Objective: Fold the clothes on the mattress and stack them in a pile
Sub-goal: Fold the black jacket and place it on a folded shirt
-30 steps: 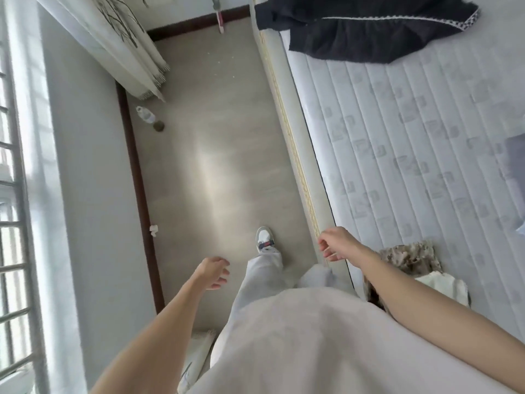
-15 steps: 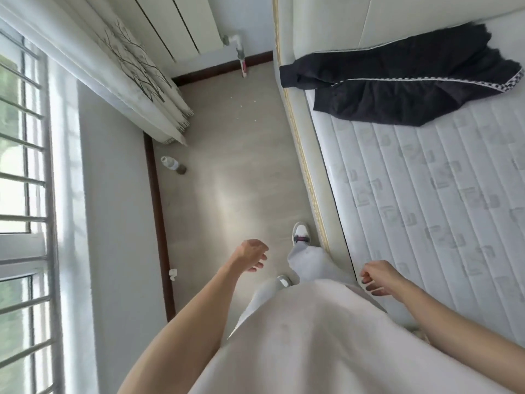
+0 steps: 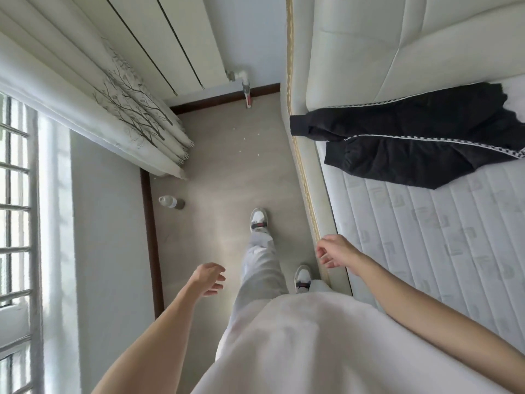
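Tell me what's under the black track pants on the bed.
The black track pants lie spread on the bare quilted mattress, one cuff overhanging the bed's edge by the headboard. Anything beneath the fabric is covered.

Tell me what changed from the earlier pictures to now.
The person has walked along the bed toward the headboard: the black track jacket now shows lower and larger in view, and the folded pile seen a second ago is out of frame. Nothing was gripped or released. The left hand and right hand stay empty, fingers loosely curled; the jacket lies unmoved on the mattress.
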